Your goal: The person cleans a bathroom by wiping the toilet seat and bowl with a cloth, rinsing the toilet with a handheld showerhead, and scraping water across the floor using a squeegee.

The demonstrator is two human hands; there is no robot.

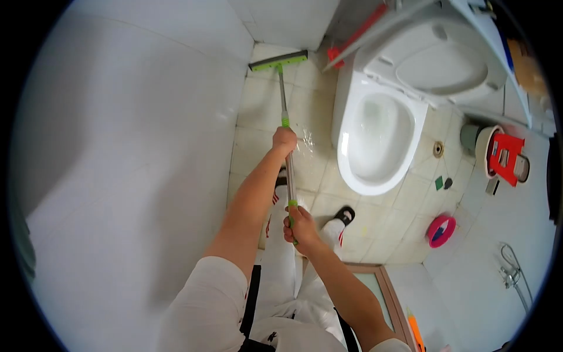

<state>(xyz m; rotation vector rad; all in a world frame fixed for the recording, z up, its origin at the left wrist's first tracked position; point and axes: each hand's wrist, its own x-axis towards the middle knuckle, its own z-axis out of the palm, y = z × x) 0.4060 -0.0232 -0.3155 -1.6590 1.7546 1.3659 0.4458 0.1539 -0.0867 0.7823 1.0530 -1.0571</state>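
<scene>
Pale tiles cover the floor (322,100), and on it stands a white toilet (347,154) with its lid raised, to the right of the squeegee (291,179). Both of the person's bare arms reach forward and down: the left nearly straight, the right bent at the elbow and angled inward across the body. The squeegee runs away from the person, its metal pole slanting slightly left toward the corner by the wall. Its wide green head (281,61), edged in black, is at the far end, well beyond both hands; whether the blade touches the tiles I cannot tell. The left hand (284,139) is the forward one, its grip wrapped firmly round the pole just behind a green collar (285,122). The right hand (301,227) sits nearer the body, its grip closed round the green handle (292,203), with the handle's tip poking out past the curled fingers.
</scene>
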